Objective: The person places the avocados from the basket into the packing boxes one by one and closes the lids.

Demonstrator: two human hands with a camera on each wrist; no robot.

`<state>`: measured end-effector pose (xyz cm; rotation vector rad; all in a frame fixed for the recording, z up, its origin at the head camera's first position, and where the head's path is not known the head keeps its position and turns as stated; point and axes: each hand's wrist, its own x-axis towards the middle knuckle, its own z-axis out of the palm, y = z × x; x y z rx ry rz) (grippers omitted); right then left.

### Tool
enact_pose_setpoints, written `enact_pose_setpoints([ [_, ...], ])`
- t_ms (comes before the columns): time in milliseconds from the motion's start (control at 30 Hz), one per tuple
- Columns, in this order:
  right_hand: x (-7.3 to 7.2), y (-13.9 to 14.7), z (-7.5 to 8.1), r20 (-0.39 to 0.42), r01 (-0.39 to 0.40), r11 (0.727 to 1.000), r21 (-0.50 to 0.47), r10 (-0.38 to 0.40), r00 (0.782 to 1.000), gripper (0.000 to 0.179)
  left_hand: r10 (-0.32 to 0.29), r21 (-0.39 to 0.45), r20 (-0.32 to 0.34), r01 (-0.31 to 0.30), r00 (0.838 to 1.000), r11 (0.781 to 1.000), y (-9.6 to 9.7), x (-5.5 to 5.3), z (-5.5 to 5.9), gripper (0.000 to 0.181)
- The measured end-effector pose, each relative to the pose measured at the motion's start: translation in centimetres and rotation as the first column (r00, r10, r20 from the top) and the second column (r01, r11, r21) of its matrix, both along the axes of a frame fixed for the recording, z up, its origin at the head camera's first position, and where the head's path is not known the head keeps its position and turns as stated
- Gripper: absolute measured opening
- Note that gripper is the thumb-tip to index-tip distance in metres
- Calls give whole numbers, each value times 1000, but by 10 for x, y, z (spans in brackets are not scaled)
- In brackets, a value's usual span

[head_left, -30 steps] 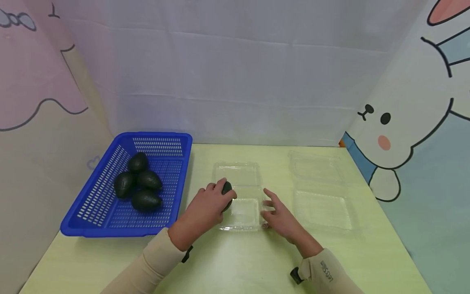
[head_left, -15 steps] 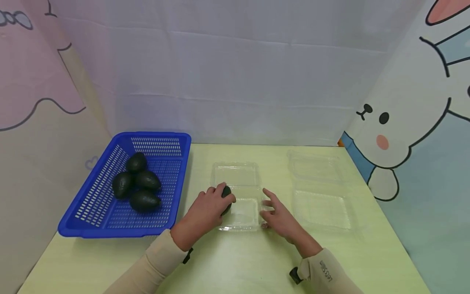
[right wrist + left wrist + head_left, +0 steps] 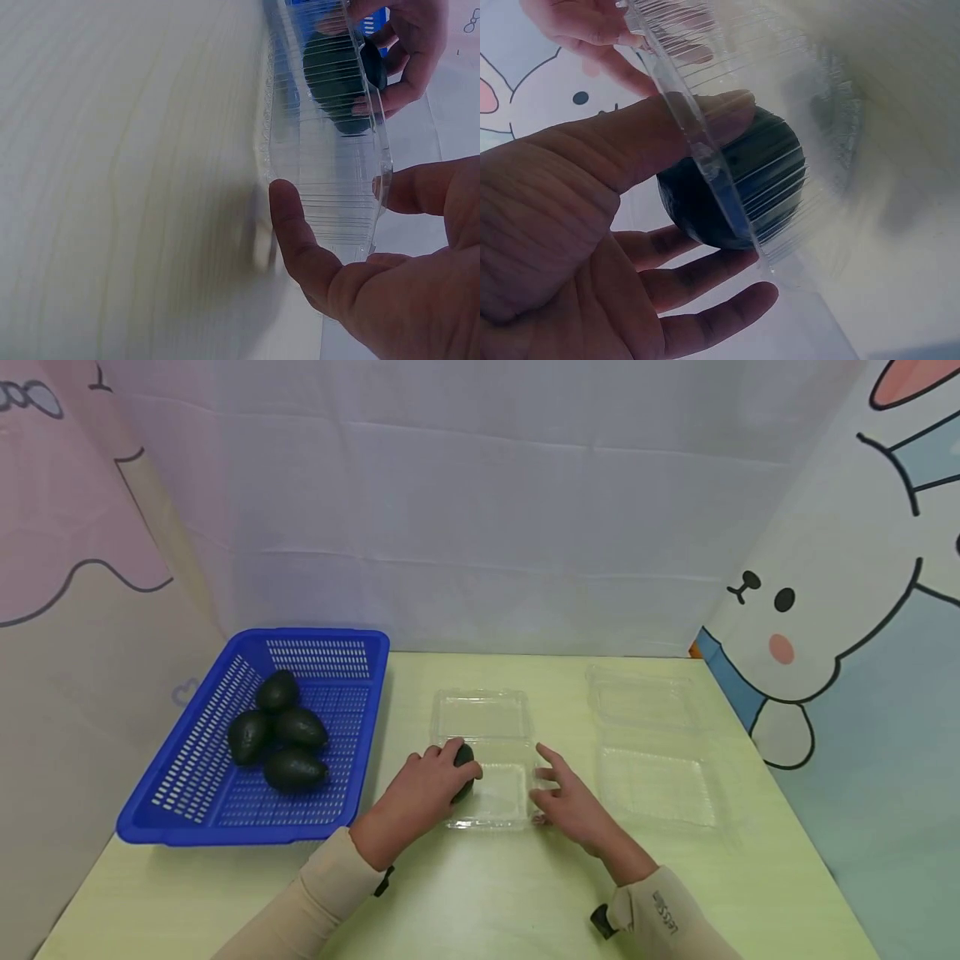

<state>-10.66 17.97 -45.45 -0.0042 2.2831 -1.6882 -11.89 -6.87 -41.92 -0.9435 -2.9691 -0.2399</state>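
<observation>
My left hand [image 3: 420, 789] grips a dark green avocado [image 3: 464, 754] low over the left side of a clear plastic clamshell box [image 3: 504, 793]. The left wrist view shows the thumb along one side of the avocado [image 3: 769, 176], with the ribbed box wall [image 3: 825, 112] in front. My right hand [image 3: 576, 814] is at the box's right side, fingers spread. In the right wrist view, fingertips of the right hand [image 3: 397, 292] touch the rim and outer wall of the box [image 3: 326, 202]. The box's lid [image 3: 482, 714] lies folded back, away from me.
A blue slotted basket [image 3: 356, 802] stands on the left with several avocados [image 3: 296, 770] in it. Another clear clamshell box [image 3: 660, 789] lies opened out on the right of the pale table [image 3: 480, 893]. A white cloth [image 3: 480, 527] hangs behind.
My left hand has moved slightly down and toward me with the avocado, lower over the box. The right hand has stayed almost still at the box's side.
</observation>
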Motion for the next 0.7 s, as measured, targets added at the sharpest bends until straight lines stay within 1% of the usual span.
enact_pose_setpoints([
  [133,0,-1,0,-2,4,1000,3,-4,1000,73,-8,-9,13,9,1000,1000,-1,-1,-3,44],
  [367,1,-2,1,-3,10,1000,15,-10,1000,72,-24,-22,2,24,1000,999,-2,-2,-5,47],
  [567,1,-2,2,-1,12,1000,12,-11,1000,72,-42,-30,-25,41,999,999,-2,-2,-5,44],
  [700,2,-2,2,0,10,1000,8,-10,1000,72,-47,-37,-28,46,999,998,-2,-3,-6,43],
])
